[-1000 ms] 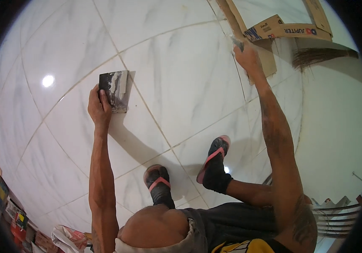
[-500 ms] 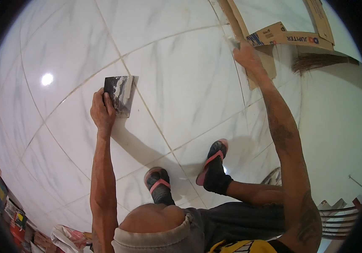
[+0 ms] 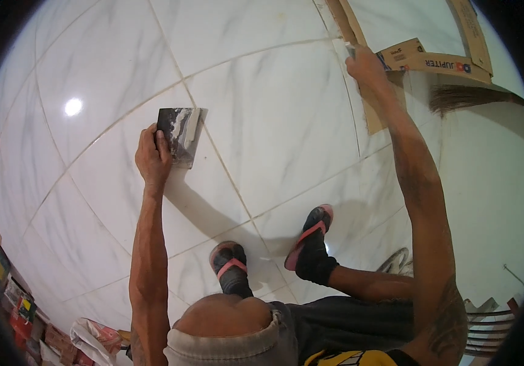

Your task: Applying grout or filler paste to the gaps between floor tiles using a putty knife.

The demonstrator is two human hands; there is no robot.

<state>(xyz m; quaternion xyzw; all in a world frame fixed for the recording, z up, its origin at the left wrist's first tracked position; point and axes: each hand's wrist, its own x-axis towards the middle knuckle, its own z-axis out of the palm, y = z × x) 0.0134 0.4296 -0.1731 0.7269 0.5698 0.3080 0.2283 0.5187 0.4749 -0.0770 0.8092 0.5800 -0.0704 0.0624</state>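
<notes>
My left hand (image 3: 153, 157) is closed round the edge of a dark, flat square plate (image 3: 181, 135) smeared with whitish paste, held above the tiled floor (image 3: 262, 122). At the far right my right hand (image 3: 369, 66) is closed, low by the tile joint beside a cardboard strip (image 3: 350, 27). A small pale tool (image 3: 350, 49) pokes out past its fingers; its kind is too small to tell, and the rest is hidden by the hand. Several tan grout lines cross the white marbled tiles.
More cardboard strips (image 3: 445, 63) stand along the far right, with broom bristles (image 3: 469, 97) against the pale wall (image 3: 481, 183). My feet in pink flip-flops (image 3: 231, 265) are on the tiles. Bags and boxes (image 3: 94, 338) crowd the lower left; a slatted metal piece (image 3: 488, 329) is lower right.
My right hand has moved slightly along the joint, farther away, with the small tool showing more clearly. The left hand still holds the plate in nearly the same place; the view has shifted a little.
</notes>
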